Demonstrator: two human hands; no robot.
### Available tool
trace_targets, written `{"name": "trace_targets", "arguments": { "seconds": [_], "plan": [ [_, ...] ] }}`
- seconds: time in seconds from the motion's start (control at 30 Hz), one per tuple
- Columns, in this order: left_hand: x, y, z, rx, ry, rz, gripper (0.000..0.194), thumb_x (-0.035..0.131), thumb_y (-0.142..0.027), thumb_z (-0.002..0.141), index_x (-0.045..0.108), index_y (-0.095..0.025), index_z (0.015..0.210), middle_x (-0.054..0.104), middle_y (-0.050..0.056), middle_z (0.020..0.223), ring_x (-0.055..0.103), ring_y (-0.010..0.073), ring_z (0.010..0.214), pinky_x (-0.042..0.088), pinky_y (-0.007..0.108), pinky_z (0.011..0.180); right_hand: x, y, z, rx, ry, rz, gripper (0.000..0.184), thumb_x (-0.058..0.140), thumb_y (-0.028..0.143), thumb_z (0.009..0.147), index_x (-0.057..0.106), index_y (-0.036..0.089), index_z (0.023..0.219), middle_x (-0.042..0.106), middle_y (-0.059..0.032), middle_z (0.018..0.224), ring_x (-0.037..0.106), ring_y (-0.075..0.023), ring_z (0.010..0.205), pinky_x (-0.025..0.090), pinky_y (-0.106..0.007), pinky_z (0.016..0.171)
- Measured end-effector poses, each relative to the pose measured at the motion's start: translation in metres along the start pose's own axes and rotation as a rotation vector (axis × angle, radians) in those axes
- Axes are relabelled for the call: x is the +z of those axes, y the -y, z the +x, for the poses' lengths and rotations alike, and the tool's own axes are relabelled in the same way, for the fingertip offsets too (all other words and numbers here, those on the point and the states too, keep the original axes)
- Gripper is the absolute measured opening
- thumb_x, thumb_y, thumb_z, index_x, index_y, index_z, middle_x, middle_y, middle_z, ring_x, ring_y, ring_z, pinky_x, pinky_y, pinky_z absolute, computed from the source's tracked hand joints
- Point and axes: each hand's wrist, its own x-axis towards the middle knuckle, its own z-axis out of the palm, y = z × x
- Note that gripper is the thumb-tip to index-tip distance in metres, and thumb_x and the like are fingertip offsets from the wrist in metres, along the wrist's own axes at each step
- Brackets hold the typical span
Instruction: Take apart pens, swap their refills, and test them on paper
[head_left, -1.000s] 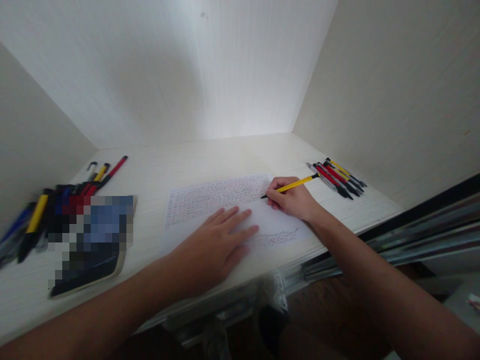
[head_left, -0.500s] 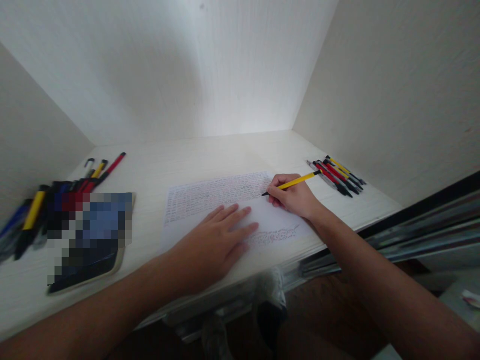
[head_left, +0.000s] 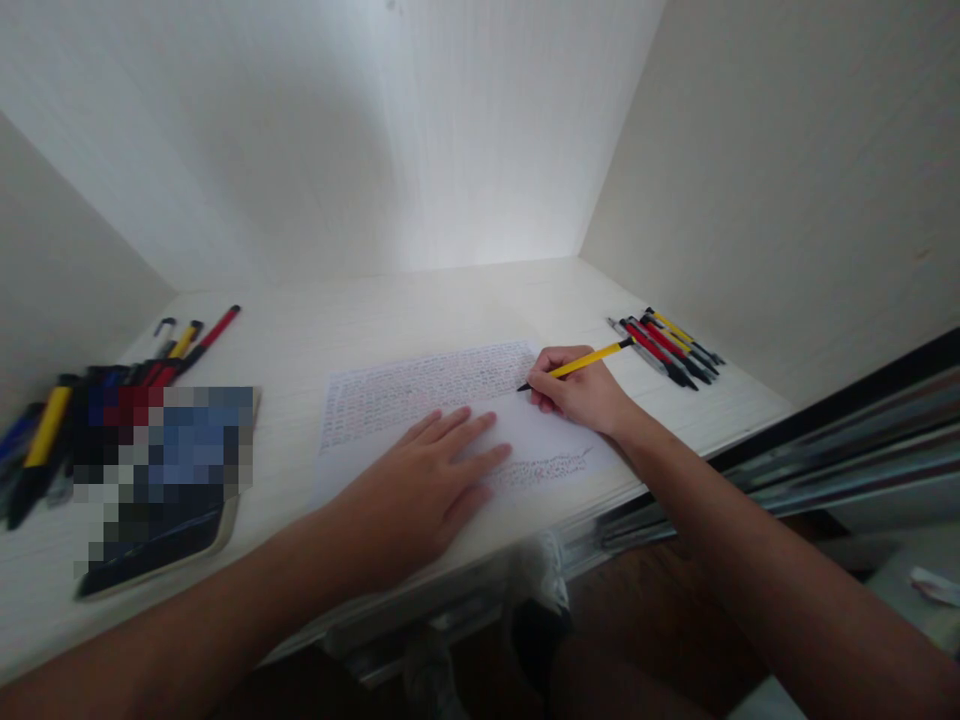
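Note:
A white sheet of paper (head_left: 390, 395) covered with lines of small writing lies on the pale desk (head_left: 420, 310). My left hand (head_left: 424, 480) rests flat on the sheet, fingers stretched out and slightly apart. My right hand (head_left: 581, 392) is closed round a yellow pen (head_left: 581, 362) with a black tip. The tip touches the paper at the right end of the written block. A short patch of writing shows on the sheet near the front edge, between my two hands.
Several red, yellow and black pens (head_left: 664, 342) lie in a row at the right of the desk. More pens (head_left: 112, 385) are heaped at the left, beside a blurred dark flat object (head_left: 161, 490). White walls close in the desk on three sides.
My right hand with the pen has shifted a little along the written line. My left hand stays flat on the paper. The view has drifted slightly.

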Motion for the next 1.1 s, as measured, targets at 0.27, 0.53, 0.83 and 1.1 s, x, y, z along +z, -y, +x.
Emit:
{"name": "trace_targets", "arguments": {
  "seconds": [0.27, 0.53, 0.83, 1.1],
  "plan": [
    [-0.001, 0.000, -0.001, 0.003, -0.020, -0.019, 0.044, 0.036, -0.039, 0.106, 0.050, -0.028, 0.146, 0.040, 0.009, 0.158, 0.038, 0.0319, 0.144, 0.031, 0.057, 0.118, 0.000, -0.002, 0.001, -0.005, -0.021, -0.010, 0.019, 0.062, 0.024, 0.083, 0.062, 0.018, 0.065, 0.062, -0.0009, 0.054, 0.051, -0.0100, 0.049, 0.036, -0.025, 0.046],
    [-0.002, 0.000, 0.000, 0.001, 0.016, 0.009, 0.045, 0.034, -0.038, 0.106, 0.049, -0.028, 0.147, 0.040, 0.010, 0.158, 0.038, 0.0342, 0.144, 0.035, 0.060, 0.115, 0.000, 0.000, 0.000, -0.008, -0.018, -0.010, 0.018, 0.061, 0.023, 0.083, 0.064, 0.017, 0.066, 0.062, -0.0007, 0.053, 0.051, -0.0096, 0.047, 0.037, -0.025, 0.046],
    [-0.001, 0.001, 0.000, 0.003, 0.007, 0.003, 0.045, 0.035, -0.039, 0.106, 0.050, -0.027, 0.146, 0.040, 0.010, 0.157, 0.039, 0.0328, 0.143, 0.034, 0.058, 0.116, -0.006, 0.000, -0.002, 0.034, -0.226, 0.150, 0.020, 0.062, 0.027, 0.084, 0.057, 0.020, 0.066, 0.063, -0.0016, 0.057, 0.051, -0.0095, 0.043, 0.037, -0.026, 0.041],
    [-0.001, 0.003, 0.001, 0.002, -0.012, -0.004, 0.046, 0.037, -0.041, 0.105, 0.051, -0.023, 0.145, 0.042, 0.010, 0.157, 0.039, 0.0300, 0.144, 0.031, 0.053, 0.119, -0.021, 0.015, -0.060, 0.133, -0.023, 0.256, 0.020, 0.068, 0.034, 0.086, 0.063, 0.017, 0.076, 0.069, -0.0052, 0.063, 0.059, -0.0129, 0.048, 0.046, -0.026, 0.043]
  ]
}}
